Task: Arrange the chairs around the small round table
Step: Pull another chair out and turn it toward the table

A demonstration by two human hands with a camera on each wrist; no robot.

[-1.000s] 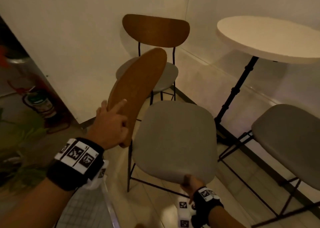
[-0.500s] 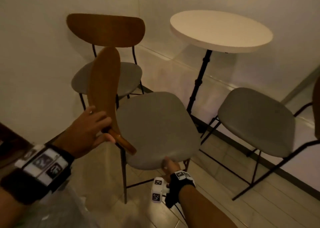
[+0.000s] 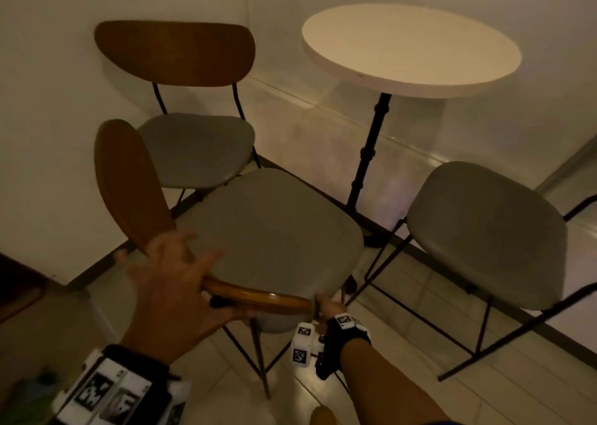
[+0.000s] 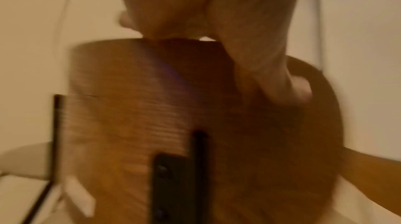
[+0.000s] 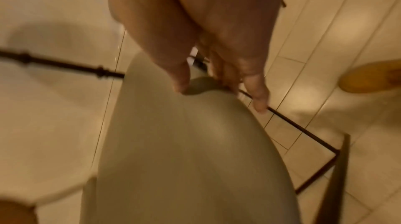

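We hold the near chair (image 3: 268, 230) by two places, and we take the small round desk (image 3: 410, 46) as our landmark: this chair sits in front of the desk's black pole, toward us, its grey seat facing the pole.

Our left hand (image 3: 176, 290) reaches forward over the curved wooden backrest (image 3: 129, 179), palm on its top edge. The fingers are spread and only loosely bent, so the hand looks to be lying on the wood more than clamping it. In the left wrist view the thumb (image 4: 279, 75) lies down the rear face of the backrest while the other fingers go over the top edge out of sight; the picture is blurred, so we cannot tell how tightly they curl.

Our right hand (image 3: 329, 306) is lower, at the near rim of the seat on the side toward the desk, forearm angled up from below. In the right wrist view the thumb (image 5: 180, 80) lies on top of the seat (image 5: 184, 142) and the fingers (image 5: 256, 93) curl under its rim, pinching it.

A second chair (image 3: 193, 146) stands left of the desk against the wall, just behind our chair. A third chair (image 3: 484, 230) stands to the right of the pole.
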